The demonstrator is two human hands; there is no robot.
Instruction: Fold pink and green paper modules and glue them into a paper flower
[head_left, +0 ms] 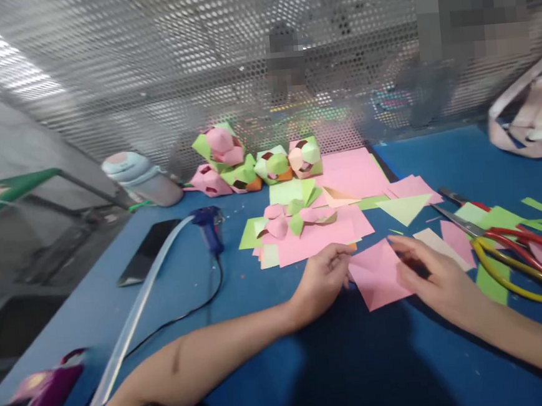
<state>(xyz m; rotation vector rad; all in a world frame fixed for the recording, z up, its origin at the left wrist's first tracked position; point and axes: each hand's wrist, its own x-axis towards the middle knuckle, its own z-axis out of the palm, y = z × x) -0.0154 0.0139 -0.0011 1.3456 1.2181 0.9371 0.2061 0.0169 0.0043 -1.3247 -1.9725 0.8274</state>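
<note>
A pink square of paper (379, 277), with faint crease lines, is held above the table between my two hands. My left hand (323, 280) has its fingers curled, pinching the sheet's left corner. At the opposite edge, my right hand (430, 273) grips the paper between thumb and fingers. Just beyond lies a stack of pink and green sheets (302, 245), with curled pink and green paper pieces (295, 218) on top. Right of my right hand are scissors with yellow and red handles (487, 236), lying over paper scraps.
Folded paper balls (220, 147) stand against the perforated metal screen (222, 57). To the left are a blue glue gun (210, 226) with its cord and long clear glue stick, a black phone (148, 253), a pale bottle (144, 178) and a purple item (47, 399).
</note>
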